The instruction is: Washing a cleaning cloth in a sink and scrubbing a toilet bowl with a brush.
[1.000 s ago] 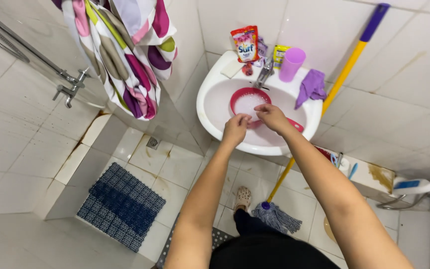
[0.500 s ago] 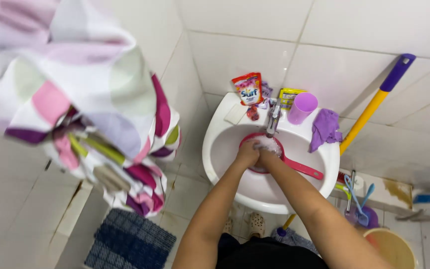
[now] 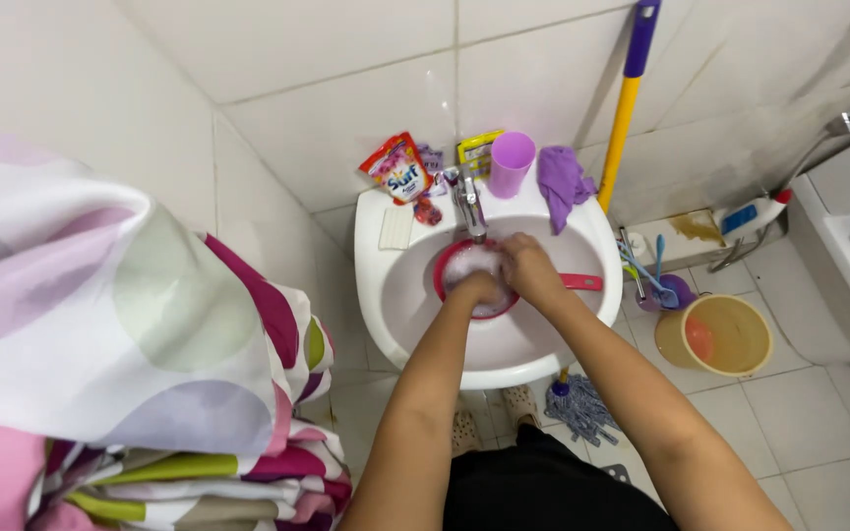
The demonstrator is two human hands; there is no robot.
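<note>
Both bare forearms reach up to frame centre, left hand (image 3: 481, 290) and right hand (image 3: 528, 267) touching (fingers curled, soapy).

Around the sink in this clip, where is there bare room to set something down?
Bare basin floor nearest the person, below both hands. The front-left rim beside the soap bar is free. The back ledge is crowded: detergent pouch, tap, purple cup, purple cloth. Left hand and right hand fill the red scoop.

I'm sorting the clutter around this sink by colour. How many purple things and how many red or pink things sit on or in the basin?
Purple: 2, the cup and the cloth.
Red or pink: 2, the packet and the scoop under both hands, left hand, right hand.
Total: 4.
</note>
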